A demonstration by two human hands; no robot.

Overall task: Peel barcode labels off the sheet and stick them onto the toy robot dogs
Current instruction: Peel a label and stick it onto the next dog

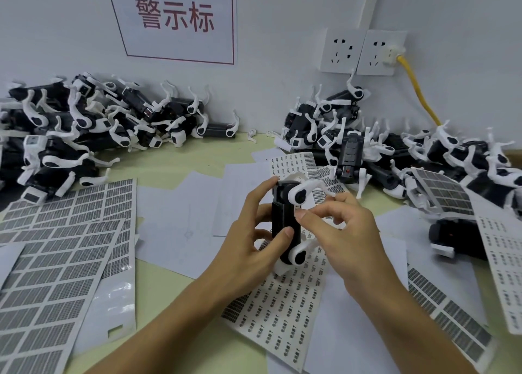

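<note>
Work surface: a pale green table [180, 159] against a white wall, carrying two heaps of toy robot dogs; the left heap [82, 125] is the larger, the right heap [395, 153] runs along the wall below the wall sockets [364, 52]; no bin, tray or box is in view, so the dogs lie loose and which heap is labelled cannot be told.

Label stock: large grey barcode sheets [56, 255] lie at the left; a sheet of small labels [285, 311] lies under the hands; further sheets lie to the right.

Item in hand: one toy robot dog [285, 221], held on end above the small-label sheet; the left hand [248, 243] grips its black body, thumb across the front, fingers curled behind; the right hand [347, 232] has thumb and forefinger pinched together at the body's right edge, remaining fingers curled; whether a label sits between them is too small to tell.

Judgement: the step is applying a label; next, it should need pressing flat and square without creases, then the dog set aside.
</note>
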